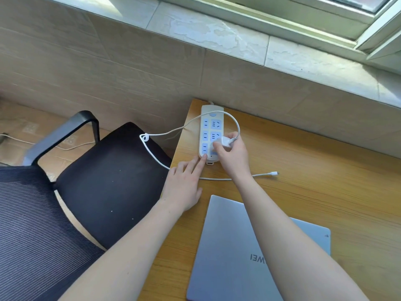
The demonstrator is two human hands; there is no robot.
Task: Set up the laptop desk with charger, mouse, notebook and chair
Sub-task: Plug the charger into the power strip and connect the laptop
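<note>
A white power strip lies at the far left corner of the wooden desk. My right hand grips the white charger plug and holds it against the strip's near sockets. My left hand rests flat on the desk, its fingertips pressing the strip's near end. The charger's white cable loops over the strip, hangs off the desk's left edge and comes back across the desk, its free connector lying to the right. A closed silver laptop sits near me. A black mesh chair stands left of the desk.
A tiled wall and a stone window sill run behind the desk. The chair's grey armrest sticks up at the left. Another thin cable trails on the floor beyond the chair.
</note>
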